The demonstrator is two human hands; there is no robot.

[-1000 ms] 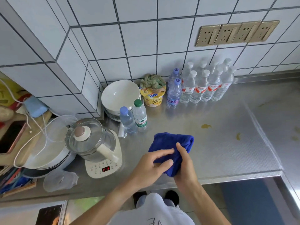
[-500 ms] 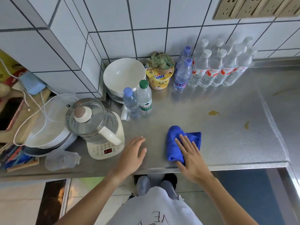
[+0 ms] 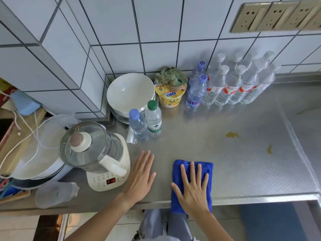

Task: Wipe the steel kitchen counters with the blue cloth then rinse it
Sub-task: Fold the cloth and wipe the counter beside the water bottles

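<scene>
The blue cloth [image 3: 177, 173] lies folded flat at the front edge of the steel counter [image 3: 243, 167], its near end hanging slightly over the edge. My right hand [image 3: 192, 190] presses flat on top of it, fingers spread. My left hand [image 3: 140, 178] rests palm-down on the bare steel to the cloth's left, beside the kettle base, holding nothing. Two yellowish stains mark the counter: one [image 3: 231, 135] beyond the cloth and a second stain [image 3: 269, 149] further right.
An electric glass kettle [image 3: 93, 150] sits at the left, with a pot and lid [image 3: 38, 153] beyond it. Two small bottles [image 3: 145, 122], white bowls [image 3: 130, 94], a yellow noodle cup [image 3: 171, 97] and several water bottles [image 3: 231, 84] line the tiled wall.
Both hands held the bunched cloth above the counter; it now lies flat under my right palm near the front edge. My left hand let go and rests on the steel.
</scene>
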